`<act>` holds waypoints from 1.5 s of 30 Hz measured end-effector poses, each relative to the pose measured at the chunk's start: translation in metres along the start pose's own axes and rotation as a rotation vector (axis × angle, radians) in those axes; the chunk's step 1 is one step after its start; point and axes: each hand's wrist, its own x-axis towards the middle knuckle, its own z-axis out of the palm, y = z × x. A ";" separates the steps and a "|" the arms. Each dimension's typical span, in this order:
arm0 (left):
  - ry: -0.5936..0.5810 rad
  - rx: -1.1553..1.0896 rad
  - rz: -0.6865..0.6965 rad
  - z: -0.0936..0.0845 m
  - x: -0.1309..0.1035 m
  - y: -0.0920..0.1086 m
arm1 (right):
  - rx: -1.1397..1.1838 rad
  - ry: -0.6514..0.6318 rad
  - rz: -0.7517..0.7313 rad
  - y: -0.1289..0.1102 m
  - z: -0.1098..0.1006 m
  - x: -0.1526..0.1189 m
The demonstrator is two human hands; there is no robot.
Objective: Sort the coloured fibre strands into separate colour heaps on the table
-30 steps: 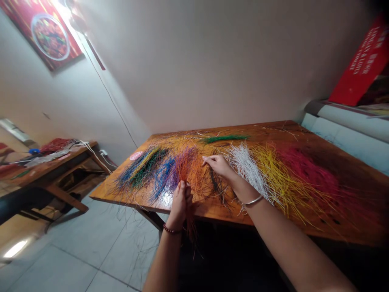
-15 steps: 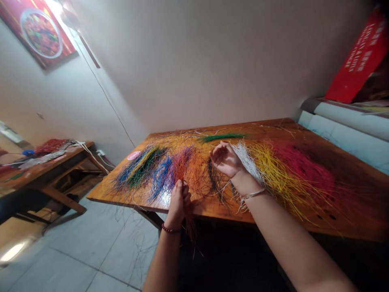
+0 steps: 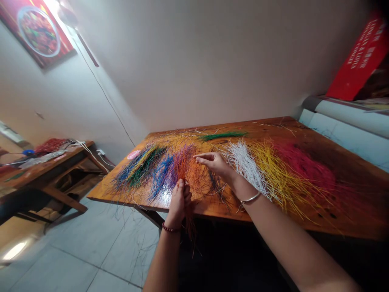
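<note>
My left hand [image 3: 180,202] is closed around a bunch of red-orange strands [image 3: 184,167] at the table's near edge; their ends hang below my fist. Just beyond it, my right hand [image 3: 213,162] hovers palm down over the orange strand pile [image 3: 197,174], fingers stretched toward the left and holding nothing. On the wooden table [image 3: 267,129] the thin strands lie sorted by colour: blue-green-yellow [image 3: 141,164], blue and purple [image 3: 165,174], white [image 3: 244,162], yellow [image 3: 275,172], red [image 3: 304,166].
A green bundle [image 3: 223,136] lies near the table's far edge, by the wall. A second wooden table [image 3: 42,162] with red material and cables stands at the left. A rolled grey-white sheet [image 3: 346,121] and a red box [image 3: 360,59] are at the right. Loose strands litter the tiled floor.
My right hand turned up off the orange pile with its palm raised, then came back down palm-first with fingers stretched left. My left hand kept its grip in place.
</note>
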 end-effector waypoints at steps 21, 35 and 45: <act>-0.056 0.012 -0.009 0.001 0.000 -0.002 | -0.305 0.087 -0.147 0.015 0.011 -0.003; -0.033 0.015 -0.032 0.004 -0.001 0.001 | -0.362 0.145 -0.182 0.012 0.014 -0.006; -0.053 0.038 -0.041 0.001 0.000 -0.003 | -0.262 0.154 -0.196 0.014 0.015 -0.006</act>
